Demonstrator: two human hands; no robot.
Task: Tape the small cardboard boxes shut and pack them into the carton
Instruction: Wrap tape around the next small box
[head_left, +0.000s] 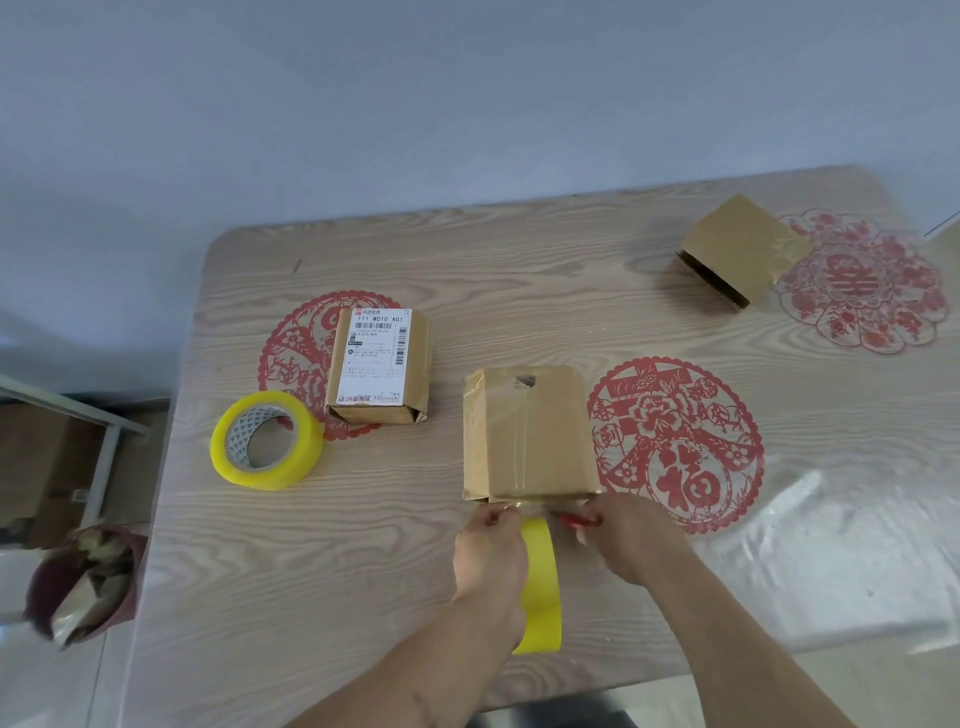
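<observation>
The wood-grain table (395, 571) carries three cardboard boxes (527, 434), a yellow tape roll (266, 441), and seemingly flat red paper-cuts (675, 441).

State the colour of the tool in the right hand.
Red tool, pinched in the right hand; head view.

Worktop (363, 571): pale woodgrain laminate under a glossy clear plastic sheet, glare at right. Three small boxes: matt brown cardboard; centre box (527, 436) has shiny clear tape strips, left box (382, 364) a smooth white paper label. Tape rolls (265, 441): glossy yellow-tinted plastic film. Red paper-cut decals (675, 441), flat matt.
</observation>
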